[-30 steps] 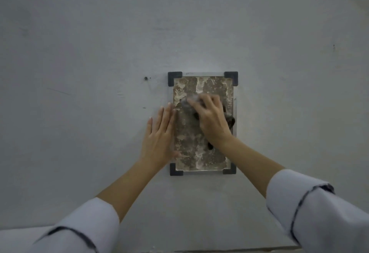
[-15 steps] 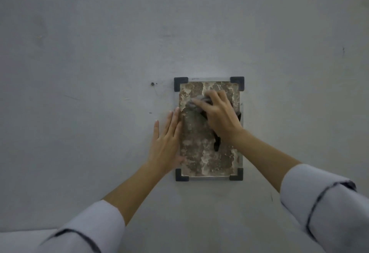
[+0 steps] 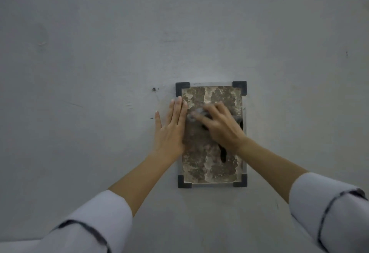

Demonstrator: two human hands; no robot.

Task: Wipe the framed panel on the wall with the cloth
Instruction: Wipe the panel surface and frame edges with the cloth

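A mottled brown and beige framed panel [image 3: 211,165] with black corner brackets hangs on the grey wall. My right hand [image 3: 219,127] presses a dark grey cloth [image 3: 222,154] against the panel's upper middle; most of the cloth is hidden under the palm, and a dark tail hangs below the wrist. My left hand [image 3: 171,129] lies flat with fingers together and the thumb apart, covering the panel's left edge and the wall beside it.
A plain grey wall [image 3: 99,53] fills the view. A small dark screw hole [image 3: 154,89] sits left of the panel's top corner. White sleeves with dark trim cover both forearms at the bottom.
My right hand has slid the cloth leftward across the panel's upper part, toward my left hand's fingertips. My left hand has moved up along the panel's left edge.
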